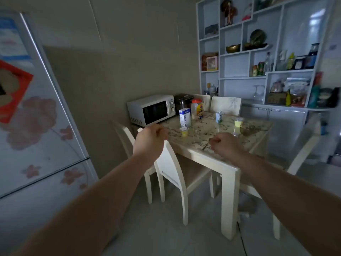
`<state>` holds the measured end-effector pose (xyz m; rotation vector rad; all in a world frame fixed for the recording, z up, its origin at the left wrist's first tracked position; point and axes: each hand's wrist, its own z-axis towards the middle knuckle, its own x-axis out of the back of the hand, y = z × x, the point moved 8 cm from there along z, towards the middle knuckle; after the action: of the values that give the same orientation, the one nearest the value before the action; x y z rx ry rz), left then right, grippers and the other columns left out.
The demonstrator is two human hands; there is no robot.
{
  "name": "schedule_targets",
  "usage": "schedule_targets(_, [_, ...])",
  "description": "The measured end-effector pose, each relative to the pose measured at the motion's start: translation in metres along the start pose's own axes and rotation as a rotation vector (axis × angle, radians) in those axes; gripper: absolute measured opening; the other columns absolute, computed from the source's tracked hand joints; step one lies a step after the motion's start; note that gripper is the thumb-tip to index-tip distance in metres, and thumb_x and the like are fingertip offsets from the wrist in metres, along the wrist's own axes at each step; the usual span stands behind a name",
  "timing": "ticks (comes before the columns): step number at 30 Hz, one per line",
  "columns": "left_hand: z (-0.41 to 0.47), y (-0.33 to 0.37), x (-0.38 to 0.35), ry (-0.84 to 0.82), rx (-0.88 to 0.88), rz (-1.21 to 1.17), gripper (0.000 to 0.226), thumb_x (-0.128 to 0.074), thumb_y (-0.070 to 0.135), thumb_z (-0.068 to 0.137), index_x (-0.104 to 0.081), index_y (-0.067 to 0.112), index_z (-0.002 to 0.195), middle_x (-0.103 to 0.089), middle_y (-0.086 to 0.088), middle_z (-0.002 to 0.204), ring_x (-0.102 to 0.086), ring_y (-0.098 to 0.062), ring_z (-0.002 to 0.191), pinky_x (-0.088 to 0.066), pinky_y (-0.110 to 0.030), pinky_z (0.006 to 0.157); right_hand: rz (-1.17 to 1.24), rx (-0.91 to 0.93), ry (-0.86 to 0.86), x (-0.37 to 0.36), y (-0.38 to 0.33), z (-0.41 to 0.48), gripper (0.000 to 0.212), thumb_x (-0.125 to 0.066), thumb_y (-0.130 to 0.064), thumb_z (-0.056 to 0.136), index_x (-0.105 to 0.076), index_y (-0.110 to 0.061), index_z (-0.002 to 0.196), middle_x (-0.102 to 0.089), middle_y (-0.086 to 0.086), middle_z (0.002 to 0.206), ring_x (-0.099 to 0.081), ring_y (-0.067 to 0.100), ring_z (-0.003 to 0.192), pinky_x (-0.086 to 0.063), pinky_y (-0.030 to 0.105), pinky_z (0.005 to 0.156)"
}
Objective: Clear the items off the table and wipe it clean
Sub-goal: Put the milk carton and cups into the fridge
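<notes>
A white table [217, 159] with a patterned glass top stands ahead. On it are a tall milk carton [185, 117], a small carton [219, 116], two yellow cups [184, 131] [238, 122], a glass bowl [246, 129], an empty drinking glass [197, 134], a jar with an orange lid [197, 108] and a thin utensil [205, 146]. My left hand [150, 138] is raised in front of the table's near left corner, fingers curled, holding nothing. My right hand [224, 144] hovers over the near edge beside the utensil, fingers curled and empty.
A white microwave [151, 109] and a dark cooker [183, 101] sit at the table's far left. White chairs [171, 169] surround the table. A fridge [36, 108] stands on the left, and a shelf unit [258, 52] with bottles and ornaments fills the right wall.
</notes>
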<state>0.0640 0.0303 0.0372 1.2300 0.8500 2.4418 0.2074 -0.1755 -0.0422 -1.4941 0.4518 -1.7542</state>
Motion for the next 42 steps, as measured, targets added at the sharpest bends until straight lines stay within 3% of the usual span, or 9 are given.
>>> schedule_targets(3, [0.038, -0.015, -0.027, -0.02, -0.002, 0.035, 0.027, -0.043, 0.022, 0.097, -0.067, 0.012, 0.093, -0.071, -0.006, 0.09, -0.052, -0.018, 0.057, -0.051, -0.04, 0.058, -0.05, -0.032, 0.009, -0.021, 0.011, 0.042, 0.017, -0.054, -0.03, 0.088, -0.069, -0.022, 0.085, -0.07, 0.002, 0.097, -0.064, 0.025, 0.095, -0.052, 0.037, 0.082])
schedule_targets(8, [0.117, -0.042, -0.081, -0.07, -0.006, 0.083, 0.028, -0.043, 0.022, 0.097, -0.064, 0.009, 0.086, -0.067, -0.013, 0.079, -0.047, -0.014, 0.053, -0.037, -0.026, 0.05, -0.095, -0.055, -0.036, -0.054, 0.033, 0.115, 0.019, -0.054, -0.029, 0.088, -0.069, -0.022, 0.08, -0.07, 0.003, 0.095, -0.063, 0.025, 0.094, -0.052, 0.037, 0.081])
schedule_targets(12, [0.183, -0.069, -0.118, -0.074, 0.066, 0.052, 0.024, -0.045, 0.024, 0.097, -0.066, 0.016, 0.091, -0.065, -0.002, 0.075, -0.053, -0.013, 0.057, -0.04, -0.024, 0.052, -0.133, -0.06, -0.062, -0.061, 0.045, 0.179, 0.025, -0.052, -0.024, 0.088, -0.066, -0.023, 0.067, -0.07, 0.0, 0.086, -0.064, 0.022, 0.086, -0.052, 0.032, 0.075])
schedule_targets(17, [0.237, -0.098, -0.149, -0.053, 0.126, 0.014, 0.022, -0.044, 0.023, 0.097, -0.064, 0.018, 0.089, -0.069, -0.004, 0.084, -0.06, -0.021, 0.068, -0.053, -0.036, 0.063, -0.15, -0.059, -0.069, -0.071, 0.056, 0.242, 0.024, -0.051, -0.024, 0.089, -0.071, -0.02, 0.076, -0.071, -0.001, 0.083, -0.064, 0.022, 0.082, -0.051, 0.031, 0.072])
schedule_targets(22, [0.271, -0.123, -0.178, -0.105, 0.161, 0.073, 0.025, -0.043, 0.024, 0.095, -0.065, 0.015, 0.091, -0.062, -0.003, 0.072, -0.052, -0.015, 0.057, -0.039, -0.025, 0.051, -0.129, -0.069, -0.101, -0.089, 0.069, 0.277, 0.023, -0.052, -0.025, 0.091, -0.065, -0.025, 0.072, -0.07, -0.003, 0.084, -0.064, 0.019, 0.08, -0.051, 0.031, 0.073])
schedule_targets(28, [0.318, -0.149, -0.223, -0.161, 0.157, 0.11, 0.026, -0.042, 0.025, 0.096, -0.064, 0.014, 0.096, -0.06, -0.001, 0.074, -0.053, -0.015, 0.062, -0.04, -0.026, 0.052, -0.095, -0.137, -0.09, -0.106, 0.1, 0.319, 0.021, -0.053, -0.026, 0.091, -0.071, -0.017, 0.086, -0.07, -0.001, 0.085, -0.063, 0.018, 0.076, -0.054, 0.036, 0.075])
schedule_targets(32, [0.363, -0.169, -0.253, -0.19, 0.135, 0.104, 0.025, -0.04, 0.026, 0.097, -0.063, 0.016, 0.099, -0.06, 0.0, 0.075, -0.054, -0.014, 0.062, -0.039, -0.025, 0.051, -0.132, -0.159, -0.069, -0.118, 0.108, 0.361, 0.02, -0.054, -0.031, 0.09, -0.071, -0.02, 0.087, -0.071, -0.001, 0.086, -0.065, 0.019, 0.085, -0.053, 0.037, 0.08])
schedule_targets(37, [0.435, -0.206, -0.288, -0.219, 0.169, 0.103, 0.023, -0.041, 0.029, 0.095, -0.062, 0.018, 0.095, -0.061, 0.0, 0.077, -0.057, -0.017, 0.066, -0.043, -0.027, 0.055, -0.12, -0.195, -0.061, -0.148, 0.107, 0.421, 0.02, -0.053, -0.029, 0.089, -0.064, -0.026, 0.072, -0.066, -0.006, 0.078, -0.065, 0.019, 0.081, -0.054, 0.038, 0.081])
schedule_targets(42, [0.502, -0.247, -0.327, -0.267, 0.205, 0.085, 0.021, -0.042, 0.03, 0.096, -0.059, 0.017, 0.094, -0.057, 0.002, 0.07, -0.053, -0.011, 0.055, -0.036, -0.023, 0.048, -0.113, -0.236, -0.057, -0.173, 0.113, 0.483, 0.025, -0.054, -0.026, 0.09, -0.062, -0.026, 0.067, -0.065, -0.006, 0.076, -0.063, 0.016, 0.078, -0.054, 0.036, 0.083])
